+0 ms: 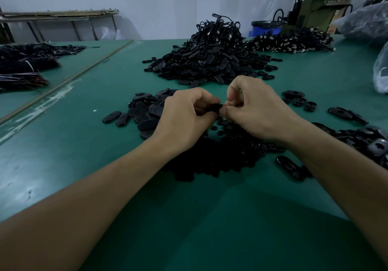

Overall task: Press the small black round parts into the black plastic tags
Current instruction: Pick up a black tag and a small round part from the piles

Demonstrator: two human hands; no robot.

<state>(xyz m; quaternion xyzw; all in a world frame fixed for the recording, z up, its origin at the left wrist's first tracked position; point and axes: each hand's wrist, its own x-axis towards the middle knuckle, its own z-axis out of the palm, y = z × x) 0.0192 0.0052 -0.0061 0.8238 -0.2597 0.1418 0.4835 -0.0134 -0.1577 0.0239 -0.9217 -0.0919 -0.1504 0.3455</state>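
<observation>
My left hand and my right hand meet above the green table. Both pinch one black plastic tag between curled fingers and thumbs; most of the tag is hidden by the fingers. Whether a small round part sits in it cannot be seen. Under my hands lies a dark heap of small black round parts. A flat pile of oval black tags lies just left of my left hand.
A tall heap of black tags rises behind my hands, with corded pieces to its right. More tags lie at the right edge, cord bundles at the left. A plastic bag and a machine stand at the back right.
</observation>
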